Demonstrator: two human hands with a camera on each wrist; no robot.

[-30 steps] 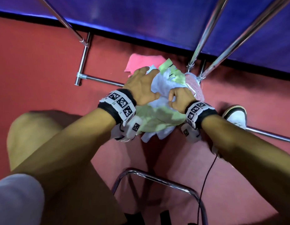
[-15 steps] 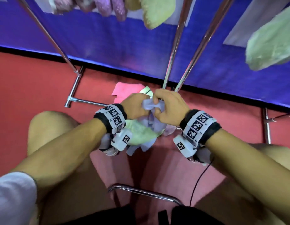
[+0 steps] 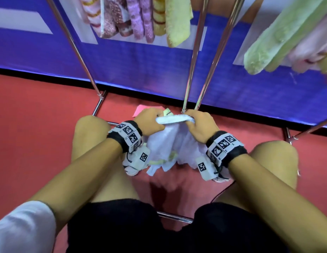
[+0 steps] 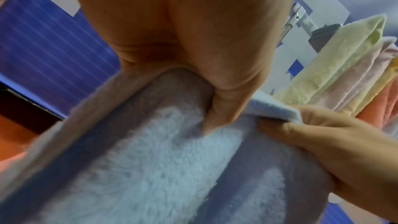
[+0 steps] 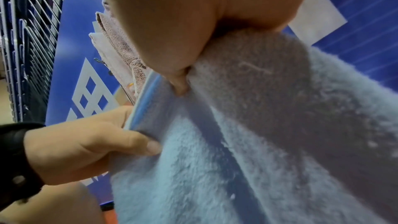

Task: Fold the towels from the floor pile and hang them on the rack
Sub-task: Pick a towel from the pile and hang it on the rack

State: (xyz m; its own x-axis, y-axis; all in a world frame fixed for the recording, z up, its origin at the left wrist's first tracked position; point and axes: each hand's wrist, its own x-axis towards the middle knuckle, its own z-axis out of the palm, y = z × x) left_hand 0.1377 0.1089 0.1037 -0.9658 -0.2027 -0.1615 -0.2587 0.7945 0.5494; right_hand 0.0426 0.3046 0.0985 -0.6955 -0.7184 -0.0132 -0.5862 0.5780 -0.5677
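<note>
I find my left hand (image 3: 149, 121) and right hand (image 3: 201, 123) each pinching, fingers curled, the top hem of the fluffy pale blue towel (image 3: 170, 143), held above the red floor (image 3: 40, 125) between my knees, presumably stretching that hem to fold it.

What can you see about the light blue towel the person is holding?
The light blue towel looks soft and fluffy, like plush terry. The left hand and right hand each pinch its top edge, which stretches between them with a smoother hem. The rest hangs down crumpled between the knees, above the red floor. It is unfolded and not on the rack yet.
</note>
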